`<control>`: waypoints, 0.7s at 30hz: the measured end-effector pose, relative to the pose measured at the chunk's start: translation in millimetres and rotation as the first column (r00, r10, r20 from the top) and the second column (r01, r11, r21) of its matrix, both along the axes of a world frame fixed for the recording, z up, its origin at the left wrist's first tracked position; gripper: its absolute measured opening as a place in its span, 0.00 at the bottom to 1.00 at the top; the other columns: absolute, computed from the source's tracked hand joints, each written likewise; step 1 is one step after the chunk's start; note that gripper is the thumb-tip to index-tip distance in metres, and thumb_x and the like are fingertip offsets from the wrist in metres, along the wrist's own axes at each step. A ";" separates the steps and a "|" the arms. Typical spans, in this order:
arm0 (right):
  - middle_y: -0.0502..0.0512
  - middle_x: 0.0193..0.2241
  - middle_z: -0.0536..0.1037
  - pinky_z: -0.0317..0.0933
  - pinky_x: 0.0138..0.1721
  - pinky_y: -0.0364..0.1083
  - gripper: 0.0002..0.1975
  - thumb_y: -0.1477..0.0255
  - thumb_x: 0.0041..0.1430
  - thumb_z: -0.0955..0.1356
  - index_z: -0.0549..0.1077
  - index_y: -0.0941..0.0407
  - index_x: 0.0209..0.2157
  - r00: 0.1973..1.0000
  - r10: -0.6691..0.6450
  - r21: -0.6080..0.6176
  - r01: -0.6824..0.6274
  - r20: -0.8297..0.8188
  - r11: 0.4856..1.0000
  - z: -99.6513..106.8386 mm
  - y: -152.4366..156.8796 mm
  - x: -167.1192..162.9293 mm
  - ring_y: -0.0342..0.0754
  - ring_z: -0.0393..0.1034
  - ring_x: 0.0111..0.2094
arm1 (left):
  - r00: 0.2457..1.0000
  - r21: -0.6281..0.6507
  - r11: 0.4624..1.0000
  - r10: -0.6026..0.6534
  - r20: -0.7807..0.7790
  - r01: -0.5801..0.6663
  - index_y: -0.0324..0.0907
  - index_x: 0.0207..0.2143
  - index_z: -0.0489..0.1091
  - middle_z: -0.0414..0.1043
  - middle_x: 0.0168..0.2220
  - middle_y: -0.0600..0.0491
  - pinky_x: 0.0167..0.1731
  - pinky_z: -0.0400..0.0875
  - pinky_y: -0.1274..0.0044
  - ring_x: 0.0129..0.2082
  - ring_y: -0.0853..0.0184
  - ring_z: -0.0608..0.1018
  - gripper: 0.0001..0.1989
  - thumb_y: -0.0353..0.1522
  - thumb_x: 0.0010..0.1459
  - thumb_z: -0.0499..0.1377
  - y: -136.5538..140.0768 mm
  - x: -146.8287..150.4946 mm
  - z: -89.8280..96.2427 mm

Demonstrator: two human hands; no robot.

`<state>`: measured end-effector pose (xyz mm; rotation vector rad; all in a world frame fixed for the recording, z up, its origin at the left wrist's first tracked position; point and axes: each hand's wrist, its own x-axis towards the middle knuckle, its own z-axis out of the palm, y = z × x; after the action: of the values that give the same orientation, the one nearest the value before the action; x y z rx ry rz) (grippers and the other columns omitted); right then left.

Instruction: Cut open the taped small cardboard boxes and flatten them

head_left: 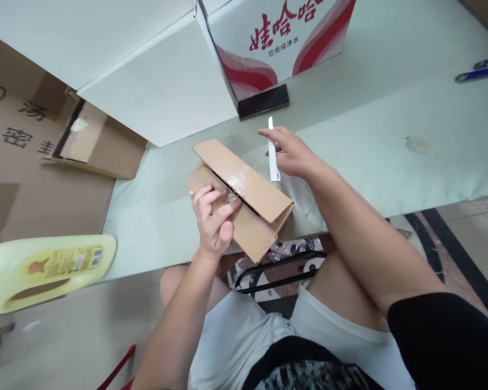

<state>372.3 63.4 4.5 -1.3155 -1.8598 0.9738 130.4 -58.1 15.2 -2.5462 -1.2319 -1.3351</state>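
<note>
A small brown cardboard box [244, 187] lies slanted near the table's front edge, its top flaps parted along a dark gap. My left hand [213, 216] grips its near side, fingers curled over the near flap by the gap. To the box's right, my right hand [290, 153] is closed on a slim white utility knife [273, 154], with the index finger stretched out past it. Whether a blade is out cannot be made out. Clear plastic film [303, 197] lies beneath my right forearm, beside the box.
Behind stand a white carton with red lettering [284, 43] and a black phone [263, 102] at its foot. An opened brown box [106, 138] and a yellow jug [65, 265] are to the left. Blue-handled scissors [480, 71] lie far right on the pale tablecloth [374, 124].
</note>
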 end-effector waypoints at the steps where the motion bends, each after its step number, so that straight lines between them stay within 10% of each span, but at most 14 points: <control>1: 0.62 0.62 0.68 0.70 0.55 0.51 0.35 0.81 0.54 0.61 0.68 0.57 0.65 0.997 -0.004 -0.015 0.003 -0.075 1.000 0.2 0.2 -1.0 0.52 0.70 0.57 | 1.000 0.004 1.000 -0.003 -0.003 0.003 0.53 0.48 0.77 0.71 0.49 0.48 0.69 0.46 0.56 0.59 0.56 0.69 0.21 0.43 0.71 0.46 0.2 -0.2 -0.7; 8: 0.59 0.64 0.67 0.77 0.44 0.51 0.33 0.76 0.53 0.59 0.70 0.54 0.61 0.883 -0.134 -0.256 0.016 -0.451 0.967 21.6 -8.9 -6.5 0.48 0.78 0.44 | 0.998 -0.032 0.998 0.050 -0.047 -0.051 0.51 0.45 0.79 0.73 0.48 0.46 0.68 0.51 0.52 0.59 0.53 0.71 0.22 0.44 0.71 0.46 -3.4 -1.8 5.4; 13: 0.58 0.63 0.68 0.75 0.39 0.46 0.21 0.73 0.60 0.59 0.71 0.54 0.53 0.916 -0.049 -0.123 0.000 -0.397 0.992 41.7 -17.0 -6.5 0.45 0.77 0.42 | 0.998 -0.116 0.993 0.002 -0.066 -0.009 0.49 0.44 0.79 0.78 0.45 0.47 0.64 0.63 0.49 0.59 0.52 0.75 0.12 0.36 0.68 0.55 -7.2 -4.0 32.5; 21: 0.55 0.49 0.76 0.71 0.42 0.47 0.08 0.68 0.67 0.65 0.63 0.50 0.47 0.928 0.201 0.103 -0.177 -0.313 0.979 84.7 -46.1 -6.4 0.48 0.74 0.45 | 0.909 -0.106 0.992 0.107 0.402 -0.070 0.48 0.43 0.78 0.78 0.37 0.57 0.40 0.76 0.71 0.36 0.68 0.80 0.05 0.35 0.66 0.65 30.4 10.1 79.3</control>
<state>365.9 17.4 89.3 -0.8816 -1.7691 1.1338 140.6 -27.7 94.5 -2.2990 -1.4754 -1.8978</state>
